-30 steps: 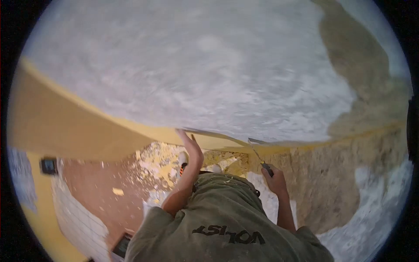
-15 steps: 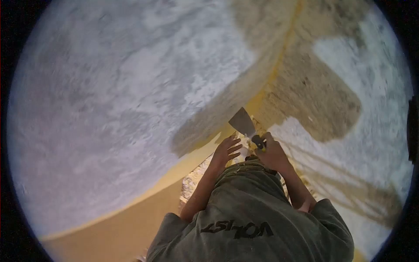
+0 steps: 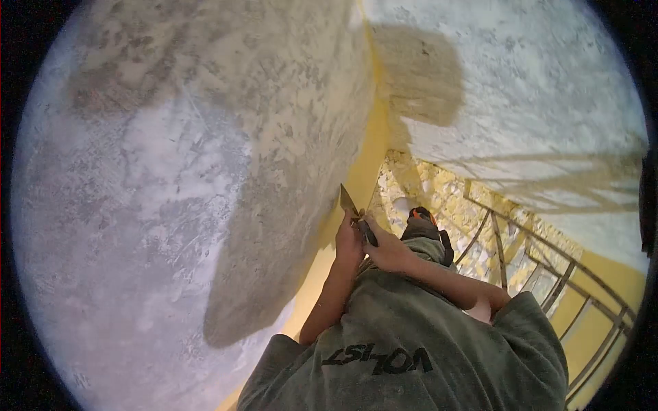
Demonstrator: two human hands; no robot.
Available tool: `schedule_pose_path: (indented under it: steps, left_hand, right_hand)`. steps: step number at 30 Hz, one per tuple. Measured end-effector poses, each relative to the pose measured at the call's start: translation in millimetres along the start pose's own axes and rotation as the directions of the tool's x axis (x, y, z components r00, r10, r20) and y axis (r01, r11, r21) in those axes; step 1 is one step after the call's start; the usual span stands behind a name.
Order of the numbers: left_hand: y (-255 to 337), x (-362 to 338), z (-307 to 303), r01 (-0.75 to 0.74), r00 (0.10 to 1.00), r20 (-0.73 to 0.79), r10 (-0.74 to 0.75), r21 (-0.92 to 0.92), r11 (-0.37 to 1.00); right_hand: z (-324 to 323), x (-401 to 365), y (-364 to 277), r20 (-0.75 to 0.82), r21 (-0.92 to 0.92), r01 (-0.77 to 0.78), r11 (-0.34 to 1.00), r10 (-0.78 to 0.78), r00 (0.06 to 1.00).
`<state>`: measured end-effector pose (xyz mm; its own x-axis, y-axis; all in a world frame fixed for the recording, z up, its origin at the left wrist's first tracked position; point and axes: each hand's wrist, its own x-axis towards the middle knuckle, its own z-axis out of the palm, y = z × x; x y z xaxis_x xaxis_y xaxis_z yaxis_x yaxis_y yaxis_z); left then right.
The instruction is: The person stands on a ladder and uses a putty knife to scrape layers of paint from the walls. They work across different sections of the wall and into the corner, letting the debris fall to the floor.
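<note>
Shirt: the green shirt [image 3: 384,342] filled the near view, both forearms reaching forward from its sleeves, so the hands met in front of the body.
Right hand: the right hand [image 3: 388,251] had a narrow grip, closed on the handle of the scraper [image 3: 348,200], presumably to steady it.
Left hand: the left hand [image 3: 349,245] was at the scraper's neck, probably to support or wipe it; fingers overlapped there, so whether its grip was pinched or loose I cannot tell.
Scraper: between the hands and the wall [image 3: 137,274], blade pointing away from the body, which likely spared the shirt its edge.
Floor: pale flakes [image 3: 439,186] lay around the shoe [image 3: 423,216].
Frame: a metal frame [image 3: 560,284] stood to the right, apart from the hands.
</note>
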<state>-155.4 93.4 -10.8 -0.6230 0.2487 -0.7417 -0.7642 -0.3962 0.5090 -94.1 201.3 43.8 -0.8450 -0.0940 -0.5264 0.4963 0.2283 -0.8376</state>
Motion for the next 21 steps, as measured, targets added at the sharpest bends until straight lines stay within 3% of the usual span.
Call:
schedule_pose_path:
  steps: [1, 3, 7, 10, 12, 13, 15, 16, 18, 19, 21]
  left_hand:
    - [2, -2, -1, 0.014, 1.0, 0.004, -0.014, 0.017, 1.0]
    - [5, -6, -1, 0.006, 0.994, -0.106, -0.038, -0.285, 0.959]
    - [2, -2, -30, 0.02, 0.999, -0.04, -0.029, -0.214, 0.977]
    - [12, 0, -35, 0.045, 0.997, -0.063, -0.046, -0.015, 0.999]
    - [12, 27, -60, 0.199, 0.936, 0.326, -0.129, -0.189, 0.962]
    - [6, 26, -61, 0.204, 0.935, 0.327, -0.136, -0.183, 0.962]
    - [-3, 18, -50, 0.054, 0.996, 0.08, -0.039, -0.196, 0.979]
    - [3, 15, -40, 0.058, 0.995, 0.09, -0.041, -0.19, 0.98]
    - [13, 11, -29, 0.053, 0.996, -0.071, -0.058, -0.062, 0.997]
    - [10, 19, -35, 0.056, 0.996, -0.071, -0.061, -0.059, 0.997]
    - [2, 40, -50, 0.137, 0.964, 0.256, -0.067, -0.268, 0.954]
  right_hand:
    - [10, 0, 7, -0.065, 0.057, 0.036, 0.998, -0.033, 0.997]
    - [32, -6, 14, -0.095, 0.077, 0.059, 0.995, -0.052, 0.994]
    - [54, -15, 3, -0.202, 0.173, 0.098, 0.98, -0.062, 0.977]
    - [56, -15, -13, -0.234, 0.166, 0.037, 0.985, 0.003, 0.972]
    - [57, -18, -16, -0.225, 0.134, -0.02, 0.991, 0.05, 0.973]
    - [56, -19, -17, -0.273, 0.09, -0.025, 0.996, 0.049, 0.961]
    - [56, -23, -18, -0.329, 0.051, -0.033, 0.998, 0.048, 0.943]
    - [56, -25, -18, -0.341, 0.037, -0.001, 0.999, 0.014, 0.94]
    - [57, -22, -15, -0.353, 0.027, 0.026, 0.999, -0.015, 0.936]
    - [56, -10, -10, -0.376, 0.003, 0.032, 0.999, -0.028, 0.926]
    - [54, -13, -8, -0.397, -0.026, 0.036, 0.999, -0.044, 0.917]
